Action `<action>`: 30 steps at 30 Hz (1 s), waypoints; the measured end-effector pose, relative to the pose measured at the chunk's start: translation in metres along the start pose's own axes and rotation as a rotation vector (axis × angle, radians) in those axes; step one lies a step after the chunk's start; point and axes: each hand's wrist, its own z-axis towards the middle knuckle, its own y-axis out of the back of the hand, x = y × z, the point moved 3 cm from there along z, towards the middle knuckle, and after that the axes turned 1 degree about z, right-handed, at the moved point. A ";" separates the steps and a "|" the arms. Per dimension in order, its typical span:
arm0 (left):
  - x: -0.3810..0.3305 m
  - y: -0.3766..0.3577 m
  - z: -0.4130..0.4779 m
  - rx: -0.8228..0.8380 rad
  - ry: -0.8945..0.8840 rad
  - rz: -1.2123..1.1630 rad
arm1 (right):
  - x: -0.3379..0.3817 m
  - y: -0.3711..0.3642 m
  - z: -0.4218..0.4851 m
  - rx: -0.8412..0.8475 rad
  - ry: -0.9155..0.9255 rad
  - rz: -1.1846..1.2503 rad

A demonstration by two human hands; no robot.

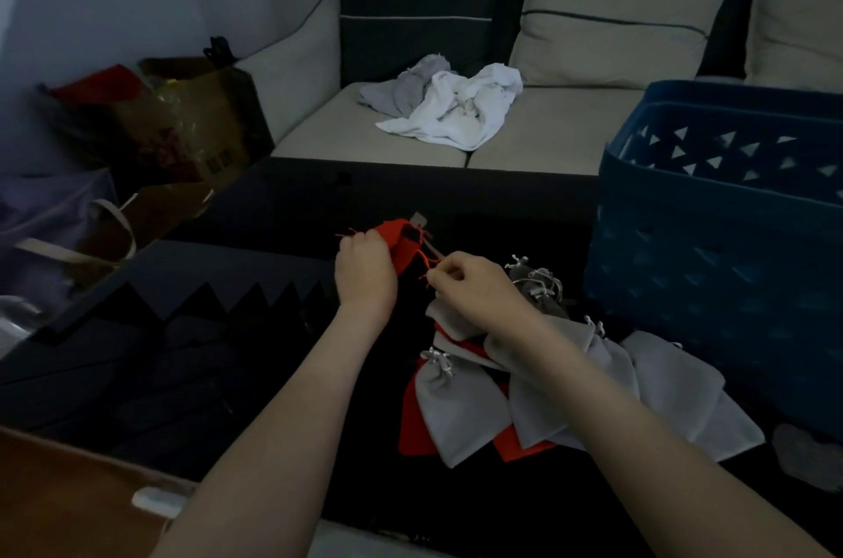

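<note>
Your left hand [365, 272] grips the red fabric drawstring pouch [398, 240], right hand [472, 286] pinching its cord [425, 260]; uneven pulling could knot it.

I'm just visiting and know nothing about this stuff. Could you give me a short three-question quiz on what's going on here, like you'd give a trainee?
1. True or false: the left hand grips a small red fabric drawstring pouch.
2. What does the right hand pinch? A) the pouch's thin red drawstring B) a pair of scissors C) a spoon
3. Fill in: the blue perforated plastic basket stands to the ___ of the pile of grey and red fabric pouches.
Key: 1 true; 2 A; 3 right.
</note>
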 end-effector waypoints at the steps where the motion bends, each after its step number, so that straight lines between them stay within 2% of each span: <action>1: -0.004 0.009 -0.001 -0.086 -0.045 0.025 | 0.001 0.002 0.000 -0.034 -0.006 0.068; 3: -0.020 0.032 -0.007 -0.235 -0.159 0.049 | 0.004 0.005 -0.001 -0.070 -0.035 0.302; 5: -0.039 0.054 -0.022 -0.298 -0.271 -0.006 | 0.010 0.011 -0.006 -0.047 -0.078 0.628; 7: -0.058 0.072 -0.041 -0.260 -0.409 -0.126 | 0.017 0.020 -0.014 -0.063 -0.081 0.892; 9: -0.073 0.085 -0.061 -0.080 -0.480 -0.271 | 0.017 0.036 -0.024 -0.181 -0.101 0.986; 11: -0.077 0.096 -0.076 0.087 -0.363 -0.473 | 0.011 0.051 -0.039 -0.281 -0.152 0.954; 14: -0.084 0.117 -0.094 0.188 0.008 -0.800 | 0.004 0.072 -0.075 -0.290 -0.167 0.938; 17: -0.102 0.118 -0.115 0.460 0.157 -0.797 | -0.002 0.087 -0.111 -0.257 -0.121 0.973; 19: -0.118 0.117 -0.132 0.575 0.211 -0.870 | -0.008 0.094 -0.133 -0.238 -0.110 0.999; 21: -0.128 0.112 -0.141 0.579 0.278 -1.050 | -0.013 0.096 -0.147 -0.232 -0.110 1.006; 25: -0.139 0.103 -0.156 0.619 0.566 -1.427 | -0.023 0.094 -0.164 -0.231 -0.068 0.973; 30: -0.141 0.096 -0.160 0.656 0.629 -1.752 | -0.024 0.099 -0.169 -0.212 -0.010 0.982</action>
